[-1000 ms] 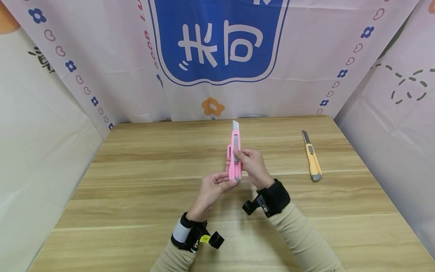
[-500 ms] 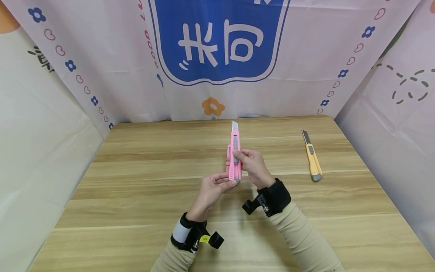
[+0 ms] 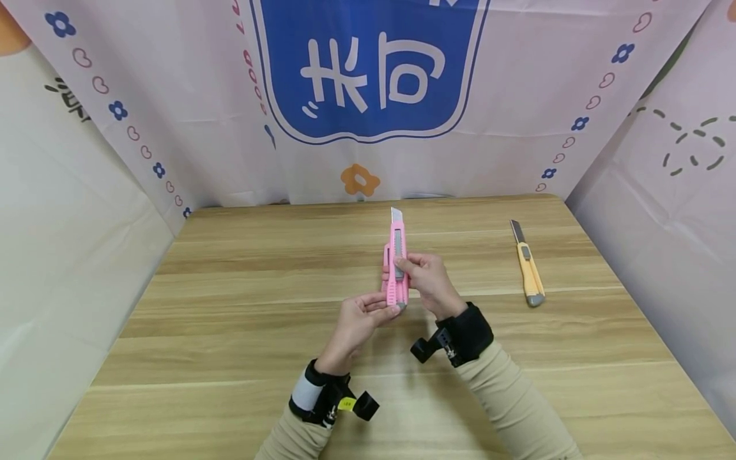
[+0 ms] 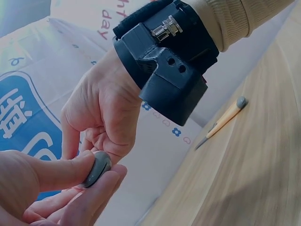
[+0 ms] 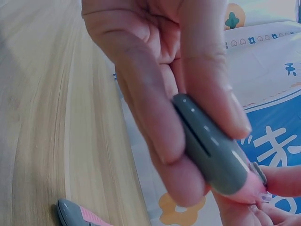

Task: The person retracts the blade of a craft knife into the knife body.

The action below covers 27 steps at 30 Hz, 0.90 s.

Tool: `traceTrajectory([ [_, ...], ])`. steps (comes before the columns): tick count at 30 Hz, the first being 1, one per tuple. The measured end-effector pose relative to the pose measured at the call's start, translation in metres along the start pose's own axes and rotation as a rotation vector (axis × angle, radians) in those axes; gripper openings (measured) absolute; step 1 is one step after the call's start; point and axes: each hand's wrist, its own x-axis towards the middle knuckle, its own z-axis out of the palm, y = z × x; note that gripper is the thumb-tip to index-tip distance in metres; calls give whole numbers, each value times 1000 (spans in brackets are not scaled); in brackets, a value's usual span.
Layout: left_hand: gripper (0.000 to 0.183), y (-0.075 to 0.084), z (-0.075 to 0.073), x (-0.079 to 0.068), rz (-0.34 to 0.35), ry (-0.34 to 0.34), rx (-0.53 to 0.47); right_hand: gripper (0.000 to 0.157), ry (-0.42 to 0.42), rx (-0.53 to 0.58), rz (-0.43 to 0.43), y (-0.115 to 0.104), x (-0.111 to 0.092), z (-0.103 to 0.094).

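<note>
A pink box cutter [image 3: 398, 291] is held up over the table, its metal blade sticking out at the far end. My right hand [image 3: 431, 281] grips its body from the right, with the thumb on the grey slider. The left hand [image 3: 359, 322] pinches the grey end cap [image 4: 99, 168] between thumb and fingers; the right wrist view also shows this grey cap [image 5: 216, 153] up close. Behind it, a second pink piece [image 3: 386, 253] is partly hidden. In the right wrist view, a pink and grey cutter [image 5: 75, 214] lies on the table.
A yellow box cutter [image 3: 530, 271] with its blade out lies on the wooden table [image 3: 241, 332], to the right of the hands. A printed cloth [image 3: 218, 160] hangs behind the table's far edge.
The slider and right thumb have shifted slightly toward the grey end, and a little less blade shows. Both hands keep their hold in nearly the same place.
</note>
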Motion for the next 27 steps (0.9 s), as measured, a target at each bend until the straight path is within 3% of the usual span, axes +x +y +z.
traceTrajectory([
  [14,32,-1,1,1,11,6,1,35,-14,-6,-2,0,0,0],
  [27,33,0,0,1,-20,-3,10,36,5,-12,28,2,2,-3],
])
